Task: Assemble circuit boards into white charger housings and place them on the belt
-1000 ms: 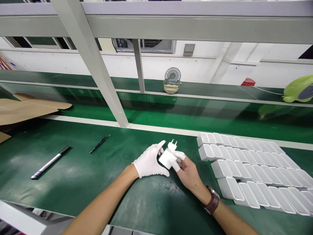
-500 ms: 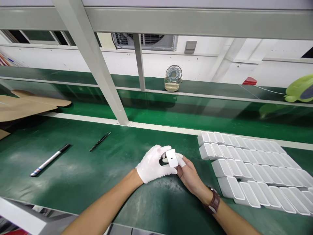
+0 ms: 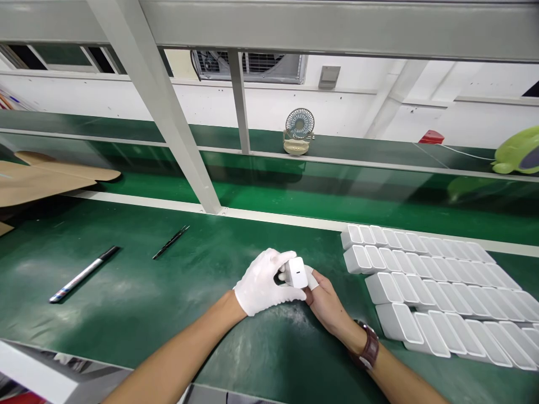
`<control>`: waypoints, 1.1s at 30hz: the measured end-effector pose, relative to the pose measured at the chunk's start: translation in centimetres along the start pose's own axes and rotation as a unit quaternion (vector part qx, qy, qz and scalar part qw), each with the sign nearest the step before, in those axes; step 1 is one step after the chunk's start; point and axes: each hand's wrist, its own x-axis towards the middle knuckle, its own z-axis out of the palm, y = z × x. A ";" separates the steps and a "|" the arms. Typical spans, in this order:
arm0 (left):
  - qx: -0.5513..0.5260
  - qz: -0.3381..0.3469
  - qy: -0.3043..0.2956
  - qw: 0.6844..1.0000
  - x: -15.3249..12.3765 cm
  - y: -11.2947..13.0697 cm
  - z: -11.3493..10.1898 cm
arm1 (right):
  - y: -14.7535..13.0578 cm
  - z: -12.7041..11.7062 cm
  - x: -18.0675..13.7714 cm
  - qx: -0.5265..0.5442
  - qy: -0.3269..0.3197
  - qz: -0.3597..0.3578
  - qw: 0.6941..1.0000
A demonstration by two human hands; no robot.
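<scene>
A small white charger (image 3: pixel 298 272) with a dark slot in its end face is held up above the green bench, between both hands. My left hand (image 3: pixel 267 283), in a white glove, grips it from the left with thumb and fingers closed round its sides. My right hand (image 3: pixel 327 300) is bare except for white finger covers and closes on the charger from the right. Some of its fingertips are hidden behind the charger. A brown watch strap circles my right wrist.
Rows of white plastic cases (image 3: pixel 438 286) stand close together on the right of the bench (image 3: pixel 202 314). To the left lie a marker pen (image 3: pixel 84 275) and black tweezers (image 3: pixel 170 242). Cardboard (image 3: pixel 46 182) lies far left; a small fan (image 3: pixel 298 132) stands on the back shelf.
The charger has turned slightly between my fingers, so more of its left side shows. Both hands stay in nearly the same place.
</scene>
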 end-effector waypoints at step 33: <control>0.018 0.012 0.022 1.000 0.3 -0.6 -0.5 | -0.2 -0.8 0.1 -0.186 0.085 -0.227 0.952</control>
